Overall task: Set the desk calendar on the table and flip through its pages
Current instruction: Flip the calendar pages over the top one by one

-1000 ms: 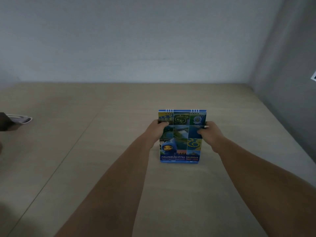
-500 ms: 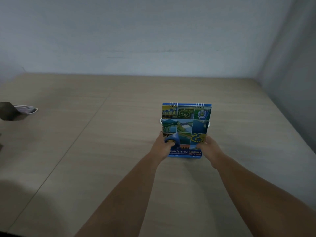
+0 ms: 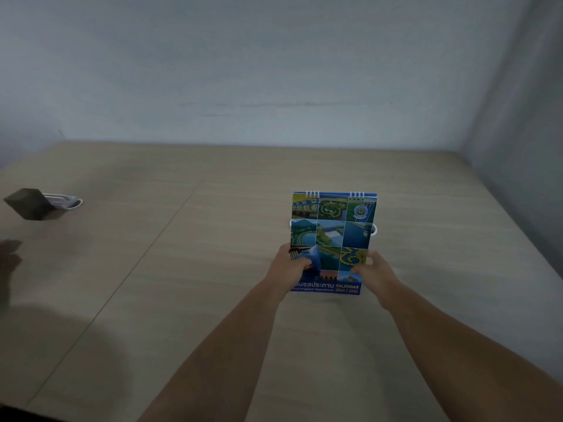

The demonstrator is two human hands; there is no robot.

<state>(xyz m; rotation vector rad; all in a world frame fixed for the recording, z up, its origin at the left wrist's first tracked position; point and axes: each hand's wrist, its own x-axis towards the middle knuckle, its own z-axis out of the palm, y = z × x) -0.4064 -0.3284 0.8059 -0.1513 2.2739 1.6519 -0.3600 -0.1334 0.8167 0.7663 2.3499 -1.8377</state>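
The desk calendar (image 3: 333,226) stands upright on the light wooden table (image 3: 189,269), a little right of centre. Its blue cover shows a grid of green and blue photos, with white spiral rings along the top. My left hand (image 3: 288,266) grips its lower left edge, thumb on the cover. My right hand (image 3: 376,274) holds the lower right edge. A white loop sticks out behind the calendar on each side at mid height.
A dark brown box-like object (image 3: 32,204) with something white and pink behind it lies near the table's left edge. A grey wall runs along the back and another closes the right side. A seam crosses the table diagonally left of my arms.
Both hands slid from the calendar's upper sides down to its lower edges one second ago to now. The calendar stays upright in place; the camera view shifted slightly.
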